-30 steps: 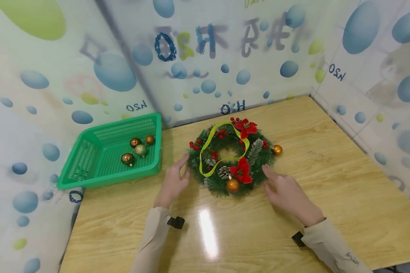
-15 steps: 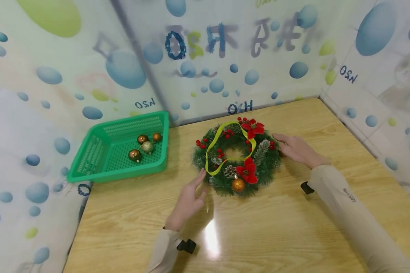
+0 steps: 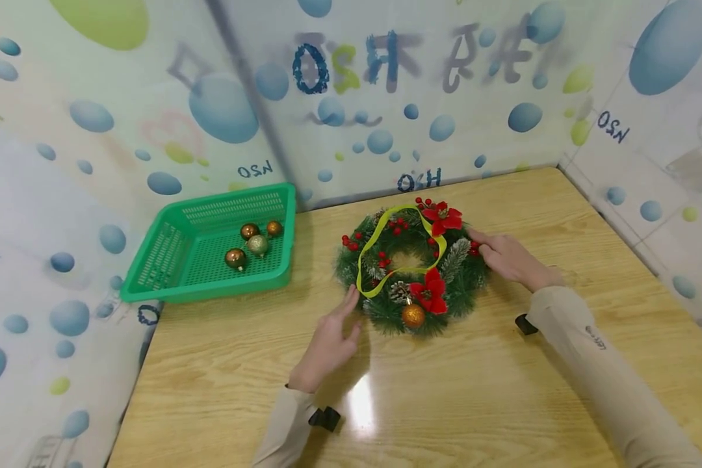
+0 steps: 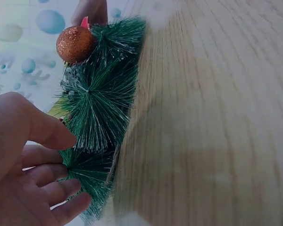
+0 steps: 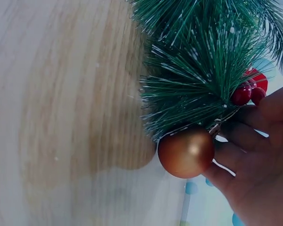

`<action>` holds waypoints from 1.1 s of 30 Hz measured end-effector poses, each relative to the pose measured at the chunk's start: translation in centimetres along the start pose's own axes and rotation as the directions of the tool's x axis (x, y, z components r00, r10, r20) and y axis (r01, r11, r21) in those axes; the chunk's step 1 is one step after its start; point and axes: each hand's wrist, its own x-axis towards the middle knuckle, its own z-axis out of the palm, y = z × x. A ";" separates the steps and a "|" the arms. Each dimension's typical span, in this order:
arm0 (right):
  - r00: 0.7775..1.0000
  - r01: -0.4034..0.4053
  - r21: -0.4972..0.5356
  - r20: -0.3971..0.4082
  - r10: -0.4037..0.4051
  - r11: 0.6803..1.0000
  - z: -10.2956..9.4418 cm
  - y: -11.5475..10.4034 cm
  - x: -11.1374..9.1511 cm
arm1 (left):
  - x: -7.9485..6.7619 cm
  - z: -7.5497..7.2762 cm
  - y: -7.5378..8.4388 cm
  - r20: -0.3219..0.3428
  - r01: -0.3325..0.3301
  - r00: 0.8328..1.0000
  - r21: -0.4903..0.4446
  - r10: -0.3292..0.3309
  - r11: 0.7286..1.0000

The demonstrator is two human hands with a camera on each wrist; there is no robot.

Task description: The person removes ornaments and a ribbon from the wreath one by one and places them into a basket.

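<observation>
A green Christmas wreath (image 3: pixel 380 315) lies flat on the table. It carries two red poinsettia flowers (image 3: pixel 433 292), red berries, a pine cone (image 3: pixel 400 292) and a glittery gold ball (image 3: pixel 413 316). A yellow-green ribbon loop (image 3: pixel 360 273) lies across its top. At the wreath's front left is my left hand (image 3: pixel 327 341), fingertips against the needles and thumb apart. My right hand (image 3: pixel 511 260) touches the wreath's right edge. In the right wrist view, its outstretched fingers lie behind a shiny copper-gold ball (image 5: pixel 186 151) that hangs there; the head view hides that ball.
To the left of the wreath stands a green plastic basket (image 3: pixel 210 290) holding several baubles, brown, orange-gold and pale gold (image 3: pixel 258 245). A patterned wall (image 3: pixel 351 169) borders the wooden table (image 3: pixel 433 396) at the back. Light glares on the tabletop in front.
My right hand has gone from the wreath's front right to farther back along its right edge, covering the ball there. My left hand has shifted from its left side to its front left.
</observation>
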 end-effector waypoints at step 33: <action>0.998 0.023 0.035 -0.058 -0.021 0.999 1.5 -0.7 -3.2 | 3.0 -2.5 -1.4 0.030 0.074 0.997 0.010 -0.074 0.997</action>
